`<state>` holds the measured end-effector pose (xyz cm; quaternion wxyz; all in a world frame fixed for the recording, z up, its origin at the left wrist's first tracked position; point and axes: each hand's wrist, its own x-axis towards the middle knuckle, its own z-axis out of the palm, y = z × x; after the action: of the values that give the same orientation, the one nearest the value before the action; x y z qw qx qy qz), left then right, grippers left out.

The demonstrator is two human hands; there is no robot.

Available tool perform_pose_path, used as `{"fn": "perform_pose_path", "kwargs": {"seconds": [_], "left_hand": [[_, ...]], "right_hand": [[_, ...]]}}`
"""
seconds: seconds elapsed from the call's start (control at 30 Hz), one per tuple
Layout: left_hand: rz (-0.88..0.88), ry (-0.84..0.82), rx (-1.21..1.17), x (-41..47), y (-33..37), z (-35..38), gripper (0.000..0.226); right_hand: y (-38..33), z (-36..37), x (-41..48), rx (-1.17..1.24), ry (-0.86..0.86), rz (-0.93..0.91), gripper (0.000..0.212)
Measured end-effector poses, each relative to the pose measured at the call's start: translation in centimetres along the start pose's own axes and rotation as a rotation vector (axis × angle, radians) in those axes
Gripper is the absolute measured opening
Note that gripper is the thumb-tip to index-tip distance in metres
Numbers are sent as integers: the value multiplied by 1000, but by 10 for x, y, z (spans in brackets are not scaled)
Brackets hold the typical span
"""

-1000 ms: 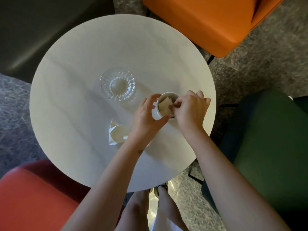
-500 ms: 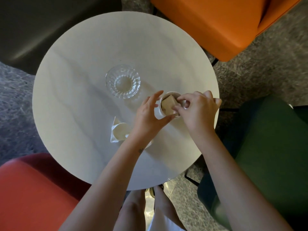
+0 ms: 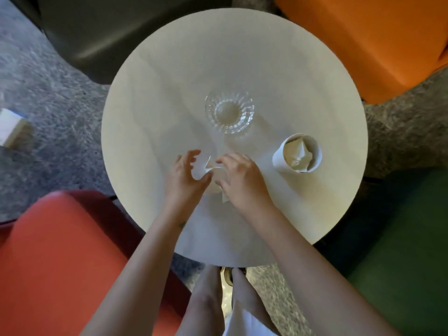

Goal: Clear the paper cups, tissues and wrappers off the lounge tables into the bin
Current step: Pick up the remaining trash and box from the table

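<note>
My left fingers (image 3: 191, 155) are spread apart and loosely curved, with the thumb against the white tissue (image 3: 203, 170). My right fingers (image 3: 228, 159) curl over the tissue's other side, and I cannot tell whether they have closed on it. The tissue lies on the worktop (image 3: 169, 81) toward the near edge. Just beyond it, about the middle, stands a ribbed clear glass (image 3: 229, 112). A paper cup (image 3: 278, 158) stands by the right edge, stuffed with crumpled paper (image 3: 297, 152). A red seat (image 3: 60, 251) is near left, an orange seat (image 3: 363, 40) far right and a green seat (image 3: 400, 238) near right.
</note>
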<state>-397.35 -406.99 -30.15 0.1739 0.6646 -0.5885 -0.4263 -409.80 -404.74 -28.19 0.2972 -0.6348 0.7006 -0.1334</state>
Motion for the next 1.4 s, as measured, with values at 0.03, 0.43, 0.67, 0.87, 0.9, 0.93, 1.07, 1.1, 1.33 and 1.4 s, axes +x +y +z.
{"fn": "perform_pose_path", "kwargs": {"seconds": [0.03, 0.43, 0.67, 0.87, 0.9, 0.93, 1.07, 1.1, 1.33, 1.4], "left_hand": [[-19, -8, 25, -1, -5, 2, 50], [-142, -14, -63, -3, -11, 17, 29], [-246, -42, -188, 9, -3, -7, 12], [-175, -55, -327, 15, 39, -13, 12], [-161, -68, -363, 15, 49, -10, 12], [-145, -86, -396, 14, 58, -7, 12], [-101, -141, -485, 10, 89, 14, 15], [-90, -158, -495, 7, 94, 20, 18], [16, -228, -359, 0, 113, 48, 11], [29, -216, -301, 0, 115, 54, 15]], "right_hand": [[5, 8, 0, -104, -44, 7, 36], [18, 28, -5, -212, 35, 28, 20], [-2, -28, -2, 372, 244, 114, 19], [39, -102, -12, 340, 530, 221, 9], [48, -107, -16, 310, 541, 257, 9], [57, -109, -20, 291, 546, 291, 9], [78, -97, -31, 286, 520, 361, 8], [80, -92, -32, 290, 515, 370, 8], [82, -79, -23, 110, 519, 373, 17], [82, -80, -21, 98, 513, 392, 20]]}}
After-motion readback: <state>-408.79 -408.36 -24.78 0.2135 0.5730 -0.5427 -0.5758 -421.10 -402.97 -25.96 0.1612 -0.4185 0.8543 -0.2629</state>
